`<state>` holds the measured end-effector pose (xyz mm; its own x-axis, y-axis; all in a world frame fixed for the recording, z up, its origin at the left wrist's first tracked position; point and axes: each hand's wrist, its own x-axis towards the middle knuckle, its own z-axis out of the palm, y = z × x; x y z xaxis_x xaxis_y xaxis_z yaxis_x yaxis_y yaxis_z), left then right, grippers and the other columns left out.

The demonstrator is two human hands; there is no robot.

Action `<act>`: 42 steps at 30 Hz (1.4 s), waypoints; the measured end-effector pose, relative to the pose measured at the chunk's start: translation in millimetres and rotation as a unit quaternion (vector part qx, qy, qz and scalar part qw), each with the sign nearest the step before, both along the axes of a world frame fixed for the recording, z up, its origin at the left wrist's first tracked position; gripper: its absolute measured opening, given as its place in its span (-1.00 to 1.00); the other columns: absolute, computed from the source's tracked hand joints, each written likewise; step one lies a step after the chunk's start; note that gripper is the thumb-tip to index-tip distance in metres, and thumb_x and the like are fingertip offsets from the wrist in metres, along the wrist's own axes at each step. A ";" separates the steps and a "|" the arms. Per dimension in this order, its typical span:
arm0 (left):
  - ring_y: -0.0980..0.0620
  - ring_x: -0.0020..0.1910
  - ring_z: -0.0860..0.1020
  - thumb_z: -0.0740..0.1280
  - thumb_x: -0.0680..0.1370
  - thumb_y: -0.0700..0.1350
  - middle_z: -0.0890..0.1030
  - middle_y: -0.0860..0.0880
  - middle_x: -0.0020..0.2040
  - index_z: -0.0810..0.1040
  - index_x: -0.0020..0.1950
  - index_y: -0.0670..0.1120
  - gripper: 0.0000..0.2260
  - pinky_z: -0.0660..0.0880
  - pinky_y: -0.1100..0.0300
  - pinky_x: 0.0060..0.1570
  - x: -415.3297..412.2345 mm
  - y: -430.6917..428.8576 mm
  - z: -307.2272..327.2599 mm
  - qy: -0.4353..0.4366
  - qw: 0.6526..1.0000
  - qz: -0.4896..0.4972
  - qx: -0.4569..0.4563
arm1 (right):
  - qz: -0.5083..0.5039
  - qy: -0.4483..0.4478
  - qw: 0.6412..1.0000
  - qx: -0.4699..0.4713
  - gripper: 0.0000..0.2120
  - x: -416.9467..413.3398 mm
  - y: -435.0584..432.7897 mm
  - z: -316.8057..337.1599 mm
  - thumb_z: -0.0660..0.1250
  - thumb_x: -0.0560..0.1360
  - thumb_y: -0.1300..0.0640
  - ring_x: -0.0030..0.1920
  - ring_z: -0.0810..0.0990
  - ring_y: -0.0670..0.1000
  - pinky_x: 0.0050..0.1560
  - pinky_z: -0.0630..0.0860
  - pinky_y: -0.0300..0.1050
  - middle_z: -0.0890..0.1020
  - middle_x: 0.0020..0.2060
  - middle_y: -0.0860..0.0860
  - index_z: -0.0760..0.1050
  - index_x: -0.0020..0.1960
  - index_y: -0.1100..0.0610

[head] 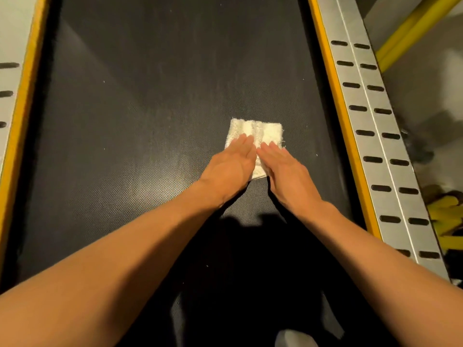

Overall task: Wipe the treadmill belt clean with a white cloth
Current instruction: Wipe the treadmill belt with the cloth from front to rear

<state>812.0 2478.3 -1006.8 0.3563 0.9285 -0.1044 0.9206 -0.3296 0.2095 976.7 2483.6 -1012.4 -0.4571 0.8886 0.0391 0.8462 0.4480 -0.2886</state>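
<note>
Both hands lie flat, fingers straight and together, pressing a folded white cloth [255, 136] onto the black treadmill belt [150, 108]. The left hand [229, 166] covers the cloth's left part, the right hand [285, 171] its right part, side by side and nearly touching. The cloth's far edge shows beyond the fingertips. A slotted metal side rail [375, 121] with a yellow strip [340, 101] runs to the right of the right hand.

What we cannot make out around the white cloth [260, 131]
The left hand [229, 166] and right hand [285, 171] lie flat over the cloth's near half, hiding it. Far right of the cloth, yellow and dark shapes [446, 211] blur past telling. Nearer us than the cloth, a pale grey thing [295, 339] is cut by the bottom edge. The specks [104, 81] left of the cloth are too small to name.
</note>
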 end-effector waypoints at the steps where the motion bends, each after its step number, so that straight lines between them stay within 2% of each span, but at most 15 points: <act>1: -0.05 0.56 -0.06 0.03 0.68 -0.17 -0.03 -0.10 0.59 0.02 0.56 -0.18 -0.55 0.08 0.11 0.47 -0.5 4.9 -0.7 -0.005 1.000 0.003 -0.003 | 0.002 -0.004 1.000 0.002 -0.55 1.8 6.7 -1.9 0.19 0.57 0.40 0.47 0.29 0.08 0.45 0.07 -0.14 0.41 0.42 0.07 0.37 0.43 0.16; 6: -0.04 0.56 -0.01 0.05 0.68 -0.15 0.03 -0.09 0.58 0.08 0.56 -0.16 -0.56 0.15 0.06 0.45 0.6 25.3 0.7 -0.020 0.999 0.027 0.001 | -0.030 0.025 0.999 -0.009 -0.54 -5.4 26.9 -2.5 0.16 0.58 0.40 0.48 0.26 0.07 0.49 0.10 -0.08 0.38 0.44 0.07 0.36 0.44 0.14; 9: -0.07 0.56 -0.01 0.05 0.67 -0.16 0.04 -0.11 0.58 0.08 0.55 -0.20 -0.55 0.13 0.05 0.47 2.9 14.9 -1.0 -0.021 1.000 0.000 0.007 | -0.021 0.011 0.999 -0.030 -0.50 0.1 5.5 -4.1 0.08 0.61 0.37 0.53 0.10 0.04 0.53 -0.02 -0.06 0.23 0.51 0.07 0.18 0.53 0.15; 12: -0.03 0.56 0.03 0.05 0.68 -0.13 0.08 -0.06 0.57 0.13 0.55 -0.16 -0.57 0.12 0.12 0.46 -1.5 8.6 -5.0 -0.022 0.999 -0.030 0.034 | 0.011 0.007 0.998 -0.065 -0.46 7.8 -7.5 -3.8 0.00 0.60 0.39 0.55 -0.03 0.02 0.54 -0.15 -0.10 0.09 0.54 0.07 0.04 0.56 0.18; 15: -0.01 0.54 0.10 0.08 0.66 -0.12 0.15 -0.03 0.56 0.19 0.53 -0.13 -0.57 0.19 0.12 0.43 -6.6 21.4 -5.2 -0.027 0.999 -0.023 0.038 | 0.026 0.006 0.999 -0.047 -0.43 3.2 8.0 -0.7 0.02 0.58 0.40 0.55 -0.01 0.04 0.49 -0.17 -0.18 0.10 0.55 0.08 0.04 0.56 0.17; 18: 0.01 0.54 0.12 0.08 0.65 -0.11 0.17 -0.03 0.55 0.21 0.51 -0.12 -0.58 0.25 0.08 0.44 -12.3 34.2 -1.4 -0.014 1.000 0.005 0.020 | -0.001 0.027 0.997 -0.071 -0.48 -11.1 26.8 1.2 -0.03 0.62 0.32 0.55 -0.01 0.00 0.51 -0.16 -0.18 0.11 0.55 0.03 0.06 0.57 0.13; 22: -0.05 0.50 0.19 0.10 0.63 -0.14 0.19 -0.08 0.52 0.20 0.51 -0.16 -0.56 0.36 -0.03 0.35 -27.4 38.4 0.1 -0.003 0.999 0.037 0.010 | -0.012 0.039 0.999 -0.012 -0.32 -37.3 43.1 -12.7 0.08 0.44 0.49 0.54 0.09 0.05 0.52 -0.10 -0.13 0.21 0.52 0.08 0.19 0.53 0.17; 24: -0.06 0.48 0.22 0.09 0.62 -0.13 0.24 -0.11 0.48 0.24 0.47 -0.18 -0.59 0.38 -0.01 0.33 -24.1 37.4 1.8 -0.002 0.999 0.044 0.006 | -0.028 0.055 0.998 -0.018 -0.34 -42.4 39.3 -12.5 0.07 0.45 0.46 0.54 0.07 0.03 0.54 -0.09 -0.09 0.19 0.53 0.07 0.17 0.53 0.16; 27: -0.10 0.49 0.20 0.08 0.64 -0.13 0.21 -0.13 0.50 0.22 0.47 -0.21 -0.59 0.35 -0.02 0.35 -15.9 34.9 6.6 0.007 0.999 0.049 -0.019 | -0.004 0.033 0.999 -0.018 -0.40 -30.2 33.2 -10.3 0.05 0.52 0.41 0.55 0.06 0.02 0.54 -0.06 -0.08 0.16 0.54 0.07 0.13 0.55 0.17; 32: -0.12 0.51 0.13 0.06 0.65 -0.12 0.13 -0.14 0.55 0.15 0.53 -0.18 -0.55 0.28 -0.01 0.40 2.9 11.6 15.5 -0.005 0.998 0.028 -0.052 | -0.025 0.020 0.999 -0.027 -0.26 -5.5 8.6 -14.7 0.12 0.42 0.53 0.54 0.06 -0.02 0.54 -0.05 -0.07 0.18 0.53 0.03 0.14 0.55 0.13; 35: -0.14 0.47 0.18 0.04 0.65 -0.19 0.15 -0.14 0.54 0.16 0.53 -0.20 -0.56 0.28 -0.07 0.34 12.8 8.2 26.0 -0.040 0.994 0.077 -0.067 | -0.025 0.012 0.999 -0.038 -0.25 -2.5 11.0 -11.1 0.11 0.41 0.52 0.54 0.08 0.00 0.54 -0.06 -0.10 0.19 0.53 0.02 0.15 0.54 0.12; 39: -0.15 0.45 0.20 0.09 0.63 -0.20 0.18 -0.15 0.52 0.21 0.51 -0.20 -0.57 0.33 -0.07 0.32 26.7 21.7 24.9 -0.042 0.992 0.109 -0.039 | -0.014 0.004 1.000 -0.027 -0.25 4.3 31.3 -6.9 0.10 0.41 0.50 0.54 0.10 0.00 0.53 -0.03 -0.11 0.20 0.53 0.02 0.15 0.55 0.08; 40: -0.16 0.47 0.18 0.09 0.64 -0.20 0.17 -0.17 0.52 0.19 0.52 -0.20 -0.57 0.30 -0.06 0.35 30.9 27.1 20.4 -0.039 0.992 0.118 -0.033 | -0.010 0.006 1.000 -0.027 -0.24 7.9 35.6 -5.8 0.09 0.41 0.50 0.54 0.10 0.00 0.54 0.00 -0.07 0.20 0.53 0.03 0.14 0.55 0.07; 42: -0.17 0.54 0.03 0.06 0.65 -0.19 0.06 -0.19 0.56 0.07 0.55 -0.21 -0.54 0.11 0.01 0.47 40.1 29.8 14.3 -0.009 0.994 0.108 -0.025 | 0.003 -0.004 1.000 -0.024 -0.25 14.8 38.4 -2.1 0.08 0.42 0.50 0.54 0.10 0.02 0.54 0.00 -0.04 0.19 0.53 0.05 0.13 0.55 0.08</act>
<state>852.1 2508.1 -992.5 0.1518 0.9774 -0.1474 0.9646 -0.1140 0.2378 991.4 2522.0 -1014.5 -0.4621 0.8868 -0.0071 0.8460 0.4384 -0.3035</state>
